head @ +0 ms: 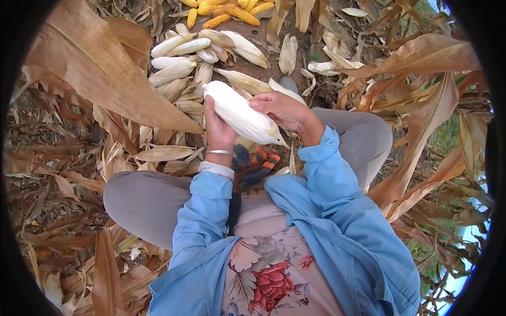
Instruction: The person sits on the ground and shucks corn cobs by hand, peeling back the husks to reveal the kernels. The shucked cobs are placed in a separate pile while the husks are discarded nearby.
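Observation:
A corn ear in pale husk [241, 112] lies slantwise between my two hands above my lap. My left hand [218, 126] grips its thicker end from the left and below, the thumb along its side. At the right, my right hand [282, 108] rests against the upper side of the ear, thumb and fingers on the husk near the narrower end. That end tapers to a yellowish tip with a small dark spot. Husk covers the whole visible surface, and no kernels show. The fingers under the ear are partly hidden.
Several ears in husk [174, 71] are heaped beyond my left hand. Farther off lie bare yellow corn cobs [241, 15]. Orange-and-black gloves [265, 162] rest between my legs. A broad dry leaf [106, 71] hangs across the left side; dry stalk leaves [419, 146] crowd the right.

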`<action>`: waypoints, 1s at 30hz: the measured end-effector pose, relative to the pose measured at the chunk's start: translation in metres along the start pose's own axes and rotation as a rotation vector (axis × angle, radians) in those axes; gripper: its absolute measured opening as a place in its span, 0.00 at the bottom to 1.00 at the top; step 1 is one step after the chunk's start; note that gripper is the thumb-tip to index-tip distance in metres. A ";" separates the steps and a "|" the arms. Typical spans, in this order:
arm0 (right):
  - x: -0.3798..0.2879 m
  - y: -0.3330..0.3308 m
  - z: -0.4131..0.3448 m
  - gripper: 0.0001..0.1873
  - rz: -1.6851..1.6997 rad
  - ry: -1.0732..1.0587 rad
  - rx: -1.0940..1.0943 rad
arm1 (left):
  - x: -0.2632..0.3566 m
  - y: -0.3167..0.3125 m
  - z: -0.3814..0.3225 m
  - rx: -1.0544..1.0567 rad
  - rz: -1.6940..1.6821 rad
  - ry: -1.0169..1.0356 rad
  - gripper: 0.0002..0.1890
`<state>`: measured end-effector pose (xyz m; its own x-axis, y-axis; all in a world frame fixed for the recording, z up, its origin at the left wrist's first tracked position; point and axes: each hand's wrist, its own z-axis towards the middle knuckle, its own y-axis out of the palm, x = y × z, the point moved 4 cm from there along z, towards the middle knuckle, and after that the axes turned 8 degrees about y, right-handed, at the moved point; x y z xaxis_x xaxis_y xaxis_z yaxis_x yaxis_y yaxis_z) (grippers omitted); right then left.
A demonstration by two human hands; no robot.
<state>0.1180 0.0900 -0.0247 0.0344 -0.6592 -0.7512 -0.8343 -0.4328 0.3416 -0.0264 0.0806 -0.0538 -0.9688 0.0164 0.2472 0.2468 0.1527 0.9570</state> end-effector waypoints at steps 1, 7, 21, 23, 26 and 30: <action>-0.001 0.002 -0.001 0.17 -0.035 -0.003 0.018 | 0.001 -0.005 0.001 0.029 0.022 0.018 0.26; 0.013 -0.001 0.005 0.15 0.058 -0.011 0.075 | 0.000 -0.016 0.007 0.102 0.092 0.023 0.24; 0.006 0.001 -0.005 0.21 0.210 -0.084 0.127 | -0.011 -0.033 0.013 0.098 0.109 -0.078 0.30; 0.006 -0.001 -0.005 0.21 0.308 -0.106 0.120 | -0.015 -0.032 0.012 0.059 0.093 -0.119 0.29; 0.004 -0.001 -0.005 0.19 0.476 -0.126 0.106 | -0.016 -0.026 0.008 0.077 0.129 -0.114 0.28; 0.006 -0.008 -0.003 0.18 0.549 -0.145 0.101 | -0.017 -0.018 0.003 0.108 0.198 -0.099 0.25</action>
<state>0.1261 0.0875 -0.0305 -0.4883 -0.6769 -0.5508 -0.7570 0.0146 0.6532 -0.0147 0.0806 -0.0755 -0.9005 0.1525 0.4072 0.4335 0.2419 0.8681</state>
